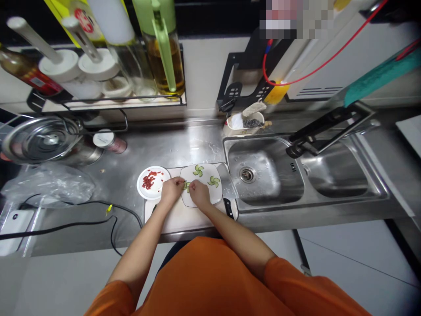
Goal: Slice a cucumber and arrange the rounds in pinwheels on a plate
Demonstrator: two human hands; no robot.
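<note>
Evidently your two forearms reach forward and converge, with your left hand [173, 189] and right hand [199, 193] over the square white plate [215, 197], thumbs and fingers drawn together, though whether either pinches a slice cannot be told. One green pinwheel [186, 187] lies between your hands, another [198, 170] ahead of your right hand, a third [214, 181] to its right.

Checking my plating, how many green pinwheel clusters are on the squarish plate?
3: far cluster at the back of the plate; right cluster on its right side; left cluster, partly covered, between left hand and right hand. The hands could hide more.
</note>
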